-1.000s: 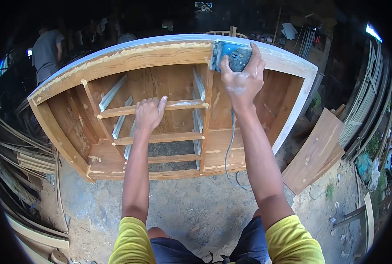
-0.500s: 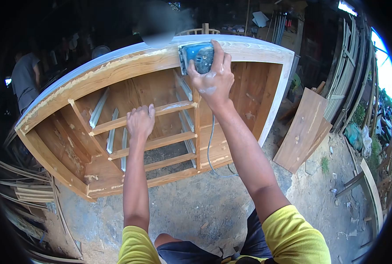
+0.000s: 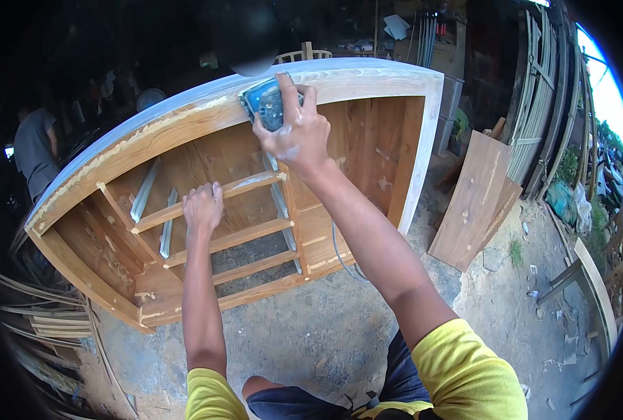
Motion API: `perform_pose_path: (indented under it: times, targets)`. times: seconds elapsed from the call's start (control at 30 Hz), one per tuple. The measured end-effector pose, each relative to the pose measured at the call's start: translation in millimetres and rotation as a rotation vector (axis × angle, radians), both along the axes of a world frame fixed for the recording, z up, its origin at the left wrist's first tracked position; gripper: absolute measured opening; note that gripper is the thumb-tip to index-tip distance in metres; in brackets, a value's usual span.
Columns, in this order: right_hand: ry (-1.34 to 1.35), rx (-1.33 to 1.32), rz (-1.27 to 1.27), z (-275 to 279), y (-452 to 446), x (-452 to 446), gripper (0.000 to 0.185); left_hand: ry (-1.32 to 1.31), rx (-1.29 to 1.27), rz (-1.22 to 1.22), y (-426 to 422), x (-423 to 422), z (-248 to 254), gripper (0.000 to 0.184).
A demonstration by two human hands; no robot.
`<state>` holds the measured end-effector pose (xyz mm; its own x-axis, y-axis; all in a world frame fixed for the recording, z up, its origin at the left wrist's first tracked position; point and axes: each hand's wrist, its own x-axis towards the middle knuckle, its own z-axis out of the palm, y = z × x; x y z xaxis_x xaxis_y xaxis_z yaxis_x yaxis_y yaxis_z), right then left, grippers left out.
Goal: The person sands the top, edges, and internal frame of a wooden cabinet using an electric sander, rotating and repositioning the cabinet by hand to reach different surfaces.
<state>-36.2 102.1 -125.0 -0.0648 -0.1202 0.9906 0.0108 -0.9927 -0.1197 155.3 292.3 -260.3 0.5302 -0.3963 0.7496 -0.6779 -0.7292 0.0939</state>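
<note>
My right hand is wrapped round a blue power sander, which rests on the curved top front rail of a wooden cabinet frame. Pale, sanded-looking wood shows on the rail to the sander's right; brown wood with cream filler patches lies to its left. A cord hangs below my right forearm. My left hand grips the upper crossbar between the cabinet's dividers. White drawer runners line the openings.
Two brown boards lean at the right, near bundled strips. A person in grey stands at the far left. Thin wood strips lie at the lower left. Concrete floor lies below the cabinet.
The sander and my right hand have moved left along the top rail. My left hand still grips the crossbar. The camera view has shifted, turning the cabinet in the picture.
</note>
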Motion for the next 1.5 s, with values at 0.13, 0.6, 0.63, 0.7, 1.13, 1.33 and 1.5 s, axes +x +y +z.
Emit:
perform_pose_path:
  times: [0.13, 0.6, 0.63, 0.7, 1.13, 1.33, 1.5]
  targets:
    - [-0.020, 0.017, 0.001, -7.0, -31.2, -16.0, 0.081, 0.005, 0.031, 0.021, -1.2, 0.0, 0.9, 0.046]
    - [-0.168, 0.265, -0.128, -15.1, -293.8, -144.1, 0.077, 0.022, 0.012, 0.135, -10.9, -5.8, 0.5, 0.043]
    - [-0.169, 0.325, -0.098, -15.3, -312.4, -150.8, 0.077, 0.017, 0.004, 0.147, -12.8, -6.2, 1.9, 0.043]
    - [-0.179, 0.460, -0.119, -9.1, -323.7, -161.9, 0.077, 0.033, 0.021, 0.182, -14.9, -5.5, 1.3, 0.042]
    - [-0.176, 0.094, -0.093, 15.3, -162.3, -70.7, 0.077, 0.022, 0.003, 0.156, -15.3, -7.3, 0.8, 0.047]
    - [-0.067, 0.050, 0.019, 20.5, -23.8, -4.5, 0.081, 0.031, -0.009, 0.104, -12.9, -5.7, 0.3, 0.047]
    - [0.100, -0.026, 0.107, 15.8, 91.9, 46.3, 0.086, 0.096, 0.012, 0.091, -8.2, -8.1, 4.7, 0.044]
